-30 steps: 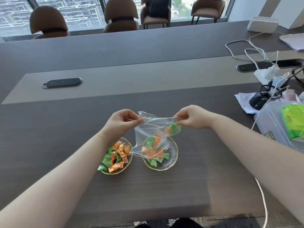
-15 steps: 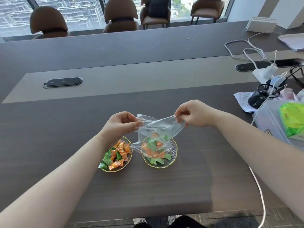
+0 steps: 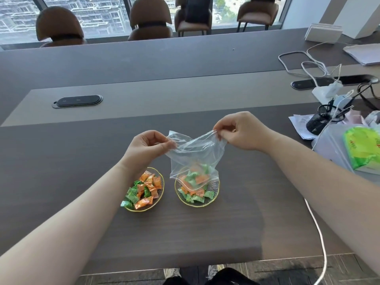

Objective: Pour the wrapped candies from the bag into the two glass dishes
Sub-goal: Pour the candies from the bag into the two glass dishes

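I see my left hand [image 3: 147, 146] pinching one upper corner of the bag [image 3: 195, 156] between thumb and fingertips, and my right hand [image 3: 239, 130] pinching the opposite corner, a little higher and farther from me. The clear plastic hangs slack from both pinches, mouth downward, its zip edge resting among the candies [image 3: 194, 189] in the right dish [image 3: 213, 199]. That dish sits straight below the span between my two sets of fingers, slightly nearer the right ones. Some orange and green pieces show through the plastic low down; whether they are still inside the bag or already lying in the dish behind it I cannot tell. The left dish [image 3: 159, 200], heaped with candies, lies just beneath my left wrist, beside the right dish without touching it. Both stand on the table [image 3: 61, 171].
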`<action>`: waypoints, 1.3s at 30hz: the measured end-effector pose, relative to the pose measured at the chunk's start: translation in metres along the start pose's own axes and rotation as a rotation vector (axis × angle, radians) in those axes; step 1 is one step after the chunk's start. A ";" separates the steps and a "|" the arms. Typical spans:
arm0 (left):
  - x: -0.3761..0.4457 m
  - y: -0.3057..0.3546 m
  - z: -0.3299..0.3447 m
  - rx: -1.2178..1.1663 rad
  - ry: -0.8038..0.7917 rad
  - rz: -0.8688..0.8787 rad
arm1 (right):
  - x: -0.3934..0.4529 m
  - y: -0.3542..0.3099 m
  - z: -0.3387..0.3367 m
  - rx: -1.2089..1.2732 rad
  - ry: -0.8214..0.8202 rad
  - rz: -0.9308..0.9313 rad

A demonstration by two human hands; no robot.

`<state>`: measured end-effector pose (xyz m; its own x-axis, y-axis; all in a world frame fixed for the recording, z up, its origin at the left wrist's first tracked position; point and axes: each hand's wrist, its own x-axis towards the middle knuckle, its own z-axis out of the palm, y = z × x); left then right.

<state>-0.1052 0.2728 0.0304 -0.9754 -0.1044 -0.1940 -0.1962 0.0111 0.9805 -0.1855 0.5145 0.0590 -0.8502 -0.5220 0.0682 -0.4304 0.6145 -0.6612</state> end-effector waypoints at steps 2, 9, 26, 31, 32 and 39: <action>-0.002 0.002 0.001 -0.003 -0.006 0.009 | 0.001 -0.002 0.000 0.010 0.004 0.003; -0.005 0.003 -0.001 -0.054 -0.046 0.010 | -0.001 -0.008 -0.002 0.015 -0.007 -0.002; -0.007 0.030 -0.052 -0.183 0.129 0.130 | 0.032 -0.045 0.020 0.244 0.000 -0.087; -0.017 0.026 -0.098 -0.160 0.277 0.121 | 0.060 -0.071 0.055 0.341 -0.093 -0.109; -0.019 0.024 -0.110 -0.160 0.324 0.111 | 0.066 -0.077 0.064 0.360 -0.121 -0.108; -0.019 0.000 -0.197 0.003 0.682 0.028 | 0.119 -0.123 0.142 0.407 -0.276 -0.029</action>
<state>-0.0671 0.0786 0.0400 -0.6990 -0.7075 -0.1041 -0.1724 0.0254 0.9847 -0.1913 0.2929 0.0422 -0.7041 -0.7063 -0.0731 -0.2525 0.3453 -0.9039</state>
